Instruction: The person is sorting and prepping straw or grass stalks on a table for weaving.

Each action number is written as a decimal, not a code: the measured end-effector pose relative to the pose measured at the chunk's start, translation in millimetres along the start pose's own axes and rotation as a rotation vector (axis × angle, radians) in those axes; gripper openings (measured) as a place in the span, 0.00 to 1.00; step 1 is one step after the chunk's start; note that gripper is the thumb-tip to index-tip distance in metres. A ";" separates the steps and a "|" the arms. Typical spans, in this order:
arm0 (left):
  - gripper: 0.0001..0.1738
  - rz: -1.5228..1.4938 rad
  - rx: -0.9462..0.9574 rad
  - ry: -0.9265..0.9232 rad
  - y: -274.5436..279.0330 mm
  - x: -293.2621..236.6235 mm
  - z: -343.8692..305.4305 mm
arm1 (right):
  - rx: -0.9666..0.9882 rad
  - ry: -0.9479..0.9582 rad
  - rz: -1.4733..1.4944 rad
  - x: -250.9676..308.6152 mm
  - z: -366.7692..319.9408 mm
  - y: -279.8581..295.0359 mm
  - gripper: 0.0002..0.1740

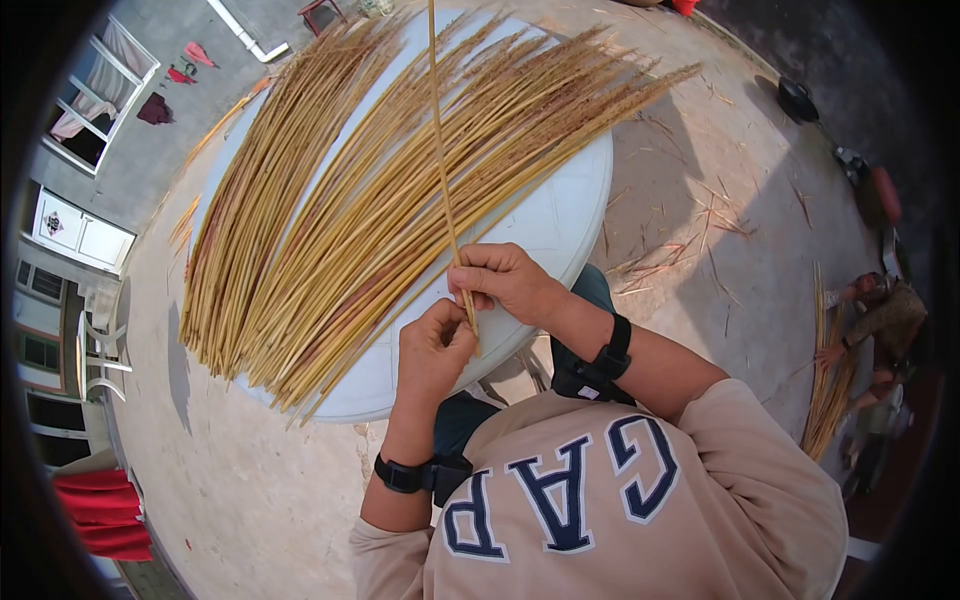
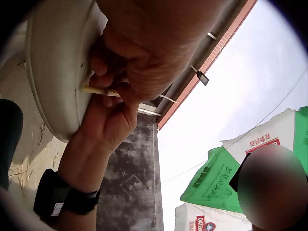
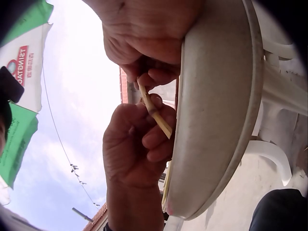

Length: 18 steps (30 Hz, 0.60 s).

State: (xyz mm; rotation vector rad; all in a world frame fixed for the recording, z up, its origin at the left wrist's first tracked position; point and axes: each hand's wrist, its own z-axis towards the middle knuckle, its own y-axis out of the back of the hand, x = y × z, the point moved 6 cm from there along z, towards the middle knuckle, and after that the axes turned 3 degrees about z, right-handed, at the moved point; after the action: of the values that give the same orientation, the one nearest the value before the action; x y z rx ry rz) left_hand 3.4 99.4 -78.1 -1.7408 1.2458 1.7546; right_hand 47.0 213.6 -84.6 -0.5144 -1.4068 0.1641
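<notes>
A single long dry plant stalk (image 1: 440,140) stands out toward the top of the head view, its lower end between both hands. My right hand (image 1: 512,286) pinches it between thumb and fingers. Just below, my left hand (image 1: 430,345) grips it near the cut end, fingers curled. In the right wrist view the pale stalk end (image 3: 156,115) shows a darker joint and lies across the left hand's fingers (image 3: 156,139). Beneath and beyond the hands, many yellow-brown stalks with feathery tops (image 1: 370,270) lie on a round white table (image 1: 590,190).
Another person (image 1: 885,325) is at the far right beside a bundle of stalks (image 1: 830,370). Broken stalk bits (image 1: 710,215) litter the concrete floor. A dark pan (image 1: 797,100) lies at the upper right, and a white chair (image 1: 100,355) stands at the left.
</notes>
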 end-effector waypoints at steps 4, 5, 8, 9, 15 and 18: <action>0.03 -0.140 0.005 0.048 1.2 3.9 2.0 | -0.038 0.018 0.055 2.4 -1.8 1.4 0.11; 0.03 -0.143 0.001 0.048 1.8 4.2 2.2 | -0.035 0.027 0.111 3.1 -2.2 1.7 0.11; 0.04 -0.224 -0.050 0.053 5.2 6.6 1.1 | -0.095 0.037 0.276 4.9 -4.5 11.8 0.12; 0.04 -0.278 -0.115 0.017 10.5 7.5 -0.2 | -0.093 0.037 0.275 4.7 -3.7 13.2 0.12; 0.08 -0.151 0.138 -0.037 24.8 3.6 -17.7 | -0.019 0.032 0.382 8.0 -2.4 4.9 0.13; 0.10 -0.048 0.122 -0.040 21.4 6.9 -18.4 | 0.055 0.030 0.309 7.0 -2.0 -2.2 0.14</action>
State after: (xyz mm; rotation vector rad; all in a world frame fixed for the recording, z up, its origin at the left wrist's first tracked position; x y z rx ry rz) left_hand -3.2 71.3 -74.8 -1.6452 1.2565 1.6434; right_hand 49.7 214.0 -77.5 -0.6845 -1.2836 0.4411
